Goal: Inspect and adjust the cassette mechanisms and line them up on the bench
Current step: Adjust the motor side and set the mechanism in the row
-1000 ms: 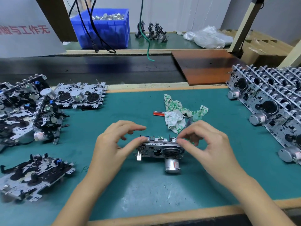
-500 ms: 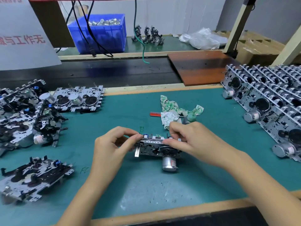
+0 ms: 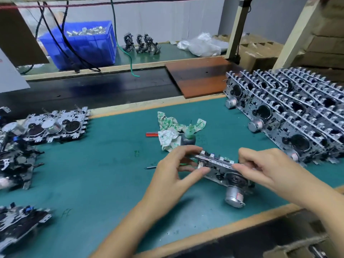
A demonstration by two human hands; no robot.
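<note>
Near the front of the bench (image 3: pixel 93 174), both hands hold one mechanism (image 3: pixel 221 169) tilted just above the mat: the left hand (image 3: pixel 173 170) pinches its left end between thumb and curled fingers, and the right hand (image 3: pixel 260 166) pinches the right end the same way. Its motor (image 3: pixel 233 197) hangs off the low side, so a loose pinch could let that heavy end swing down and slip free. Swung carelessly toward the row (image 3: pixel 290 116) on the right, it could knock those leaning units over.
</note>
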